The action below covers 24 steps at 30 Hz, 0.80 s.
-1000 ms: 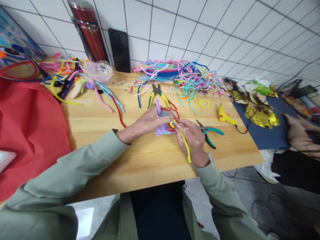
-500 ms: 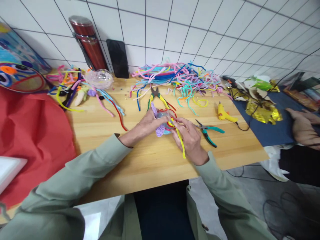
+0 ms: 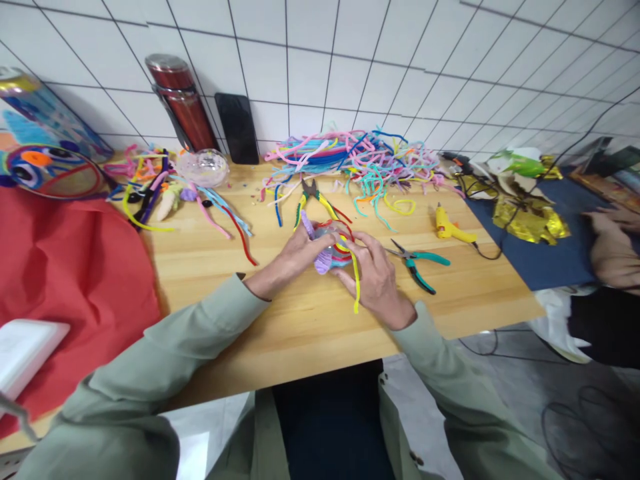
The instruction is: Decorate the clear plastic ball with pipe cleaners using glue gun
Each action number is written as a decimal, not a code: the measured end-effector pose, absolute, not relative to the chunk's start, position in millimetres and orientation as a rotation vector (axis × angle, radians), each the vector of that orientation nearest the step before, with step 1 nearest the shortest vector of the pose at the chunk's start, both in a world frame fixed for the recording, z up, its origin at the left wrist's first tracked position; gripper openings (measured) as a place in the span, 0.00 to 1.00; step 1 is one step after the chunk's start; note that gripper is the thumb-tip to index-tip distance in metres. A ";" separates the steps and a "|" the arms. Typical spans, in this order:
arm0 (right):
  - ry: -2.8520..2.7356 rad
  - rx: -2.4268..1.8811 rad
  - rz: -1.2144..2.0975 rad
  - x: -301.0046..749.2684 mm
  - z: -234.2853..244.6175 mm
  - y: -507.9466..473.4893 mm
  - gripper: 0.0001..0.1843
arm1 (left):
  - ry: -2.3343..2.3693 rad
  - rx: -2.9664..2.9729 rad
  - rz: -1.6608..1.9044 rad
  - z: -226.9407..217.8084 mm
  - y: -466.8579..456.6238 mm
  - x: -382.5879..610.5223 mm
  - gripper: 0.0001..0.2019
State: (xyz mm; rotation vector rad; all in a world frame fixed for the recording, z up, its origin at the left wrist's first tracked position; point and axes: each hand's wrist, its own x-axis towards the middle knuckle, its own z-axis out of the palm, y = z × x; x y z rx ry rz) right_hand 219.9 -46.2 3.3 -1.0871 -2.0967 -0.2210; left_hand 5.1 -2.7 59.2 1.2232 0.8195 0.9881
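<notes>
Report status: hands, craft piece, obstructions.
Left hand gripping craft piece. Right hand at its right side, by yellow strip. Yellow-handled pliers lie just beyond.

A wooden bench [image 3: 295, 333] is spanning the middle of the frame, with a red cloth [image 3: 90, 260] covering its left side. A heap of fuzzy stems [image 3: 320, 157] is lying at upper centre, while teal-handled pliers [image 3: 412, 256] and a yellow glue gun [image 3: 443, 225] are resting right of centre.

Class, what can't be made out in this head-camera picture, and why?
Head view:
Underside of the held craft piece: hidden by its own body and the left hand.
Upper end of the yellow pipe cleaner: lost near the right hand, too small.
White object: cut off by the left edge.
Another person's hand: blurred, cut off by the right edge.
</notes>
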 end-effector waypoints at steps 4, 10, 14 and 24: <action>-2.108 -1.049 -0.144 227.3 0.7 -39.6 0.35 | 0.846 1.183 1.034 55.3 -8.5 11.1 0.17; -2.122 -0.976 -0.189 232.8 -2.4 -33.2 0.36 | 0.801 1.170 1.028 50.6 -6.4 15.6 0.18; -2.094 -0.976 -0.194 232.3 -4.5 -33.3 0.34 | 0.789 1.160 0.995 54.3 -3.3 10.3 0.21; -2.108 -0.954 -0.167 231.4 0.4 -32.4 0.33 | 0.948 1.228 0.671 55.7 35.8 -26.2 0.35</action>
